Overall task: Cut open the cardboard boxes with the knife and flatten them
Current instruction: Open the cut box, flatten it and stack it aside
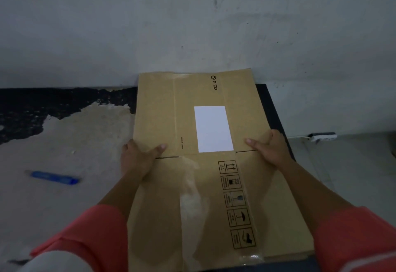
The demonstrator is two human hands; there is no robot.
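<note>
1. Gripped at both side edges: left hand [137,160] and right hand [271,149] pinch the box [192,196], thumbs on top, fingers hidden beneath.
2. Flattened; far end over a dark mat [276,111] by the wall, near end at the lap.
3. Judged light, stiff across panels, floppy at creases, slick on tape; best held mid-edge.
4. Knife [53,177] on floor, well left, unheld.

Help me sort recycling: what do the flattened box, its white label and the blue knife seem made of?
Box: matte brown cardboard, creased along folds. White label: probably paper, smooth and plain. Knife: likely plastic casing, glossy blue; too blurred to be sure.
</note>
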